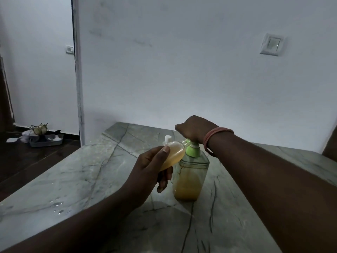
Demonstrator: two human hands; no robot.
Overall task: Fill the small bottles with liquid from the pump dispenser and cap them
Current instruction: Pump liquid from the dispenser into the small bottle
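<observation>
**Marble desk against white wall, both hands at dispenser**

Grey-green veined marble desk (pixel 76 172) fills lower view; far edge meets white wall (pixel 182 70), left edge drops to dark floor (pixel 36 157). Water droplets (pixel 58 205) at 8 o'clock. Wall switch (pixel 271 44) at 2 o'clock; tray of clutter (pixel 45 137) on floor at 9 o'clock, by a doorway. Pump dispenser (pixel 189 178) stands upright centre desk, amber liquid in lower half. Right hand (pixel 193 127) curled over green pump head (pixel 192 150), pressing down. Left hand (pixel 151 167) grips small bottle (pixel 173 155), tilted, amber-filled, touching the nozzle. White-capped bottle (pixel 167 138) just behind. Bare desk all round, widest at 6 o'clock.
</observation>
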